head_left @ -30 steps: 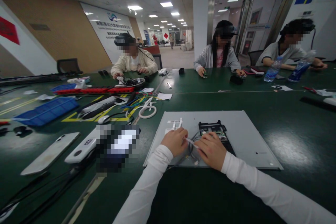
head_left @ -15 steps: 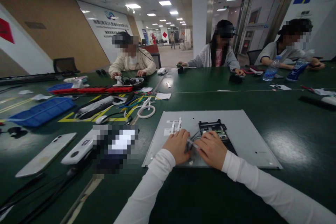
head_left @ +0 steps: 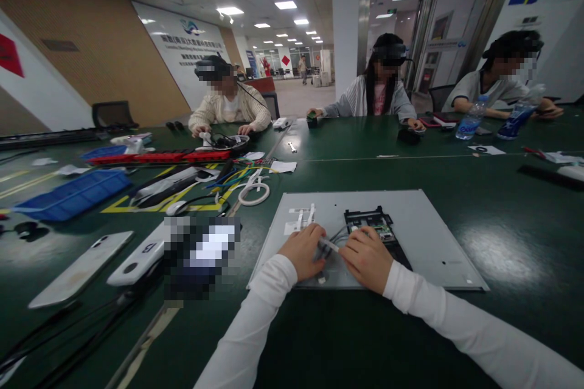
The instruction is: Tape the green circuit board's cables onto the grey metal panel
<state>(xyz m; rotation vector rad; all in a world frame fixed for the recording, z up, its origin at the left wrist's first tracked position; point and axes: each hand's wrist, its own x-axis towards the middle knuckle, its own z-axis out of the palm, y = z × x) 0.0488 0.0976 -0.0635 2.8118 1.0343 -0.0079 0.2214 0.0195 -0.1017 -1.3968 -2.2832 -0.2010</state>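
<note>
Head view shows two nearly closed hands (head_left: 300, 253) (head_left: 367, 260) pinching one pale strip (head_left: 330, 245) above one grey panel (head_left: 429, 237).

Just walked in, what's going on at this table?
A person's two bare hands work over a grey metal panel lying flat on the green table. The left hand holds grey cables; the right hand pinches a pale strip between the hands. A black-framed circuit board sits beyond the right hand.
</note>
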